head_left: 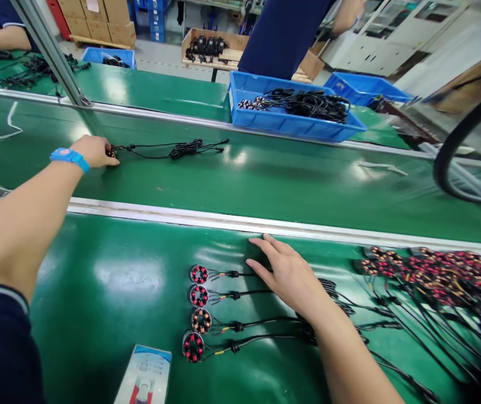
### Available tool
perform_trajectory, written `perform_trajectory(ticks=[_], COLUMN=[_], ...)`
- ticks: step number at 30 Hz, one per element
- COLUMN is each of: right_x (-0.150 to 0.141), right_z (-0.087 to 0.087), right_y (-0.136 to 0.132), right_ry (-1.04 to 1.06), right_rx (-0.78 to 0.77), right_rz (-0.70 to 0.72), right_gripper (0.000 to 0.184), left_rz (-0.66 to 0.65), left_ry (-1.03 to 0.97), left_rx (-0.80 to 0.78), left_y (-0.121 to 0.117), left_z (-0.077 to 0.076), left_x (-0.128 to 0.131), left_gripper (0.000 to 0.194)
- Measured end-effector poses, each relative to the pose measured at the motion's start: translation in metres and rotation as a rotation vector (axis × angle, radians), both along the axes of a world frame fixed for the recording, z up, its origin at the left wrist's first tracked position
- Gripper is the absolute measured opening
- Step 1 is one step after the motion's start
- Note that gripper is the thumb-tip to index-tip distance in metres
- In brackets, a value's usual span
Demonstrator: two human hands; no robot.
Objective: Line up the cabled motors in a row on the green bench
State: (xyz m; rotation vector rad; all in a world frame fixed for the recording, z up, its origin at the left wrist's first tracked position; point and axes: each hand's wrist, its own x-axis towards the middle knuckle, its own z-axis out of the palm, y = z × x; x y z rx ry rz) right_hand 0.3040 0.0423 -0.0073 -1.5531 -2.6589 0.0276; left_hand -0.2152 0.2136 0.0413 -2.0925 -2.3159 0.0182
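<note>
At the far left, my left hand (pixel 94 152) is closed on a motor stator (pixel 110 151), mostly hidden by my fingers. Its bundled black cable (pixel 185 148) trails to the right over the green belt beyond the metal rail. My right hand (pixel 286 275), fingers apart, hovers over or rests on the cables on the near bench; contact cannot be made out. To its left, several round stators line up in a column, among them a red-wound one (pixel 193 346) and a copper-wound one (pixel 201 321), each with a black cable running right.
A heap of stators (pixel 454 272) with cables lies at right. A small printed box (pixel 146 373) is at the front. Across the belt stands a blue bin (pixel 295 132) of cables, with a person behind it. A metal post (pixel 51 53) rises at left; a black hose (pixel 444 151) hangs at right.
</note>
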Motion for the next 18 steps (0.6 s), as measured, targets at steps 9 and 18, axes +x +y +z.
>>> perform_trajectory(ticks=[9, 18], right_x=[-0.041, -0.197], right_z=[0.034, 0.039], right_y=[0.031, 0.137], right_ry=[-0.314, -0.165], right_rx=[0.137, 0.202], right_rz=[0.085, 0.368], right_gripper=[0.033, 0.049], left_rz=[-0.005, -0.036], left_ry=[0.058, 0.06], left_rx=[-0.06, 0.068], left_y=[-0.201, -0.279], left_z=[-0.013, -0.011], left_x=[0.031, 0.018], left_gripper=[0.045, 0.047])
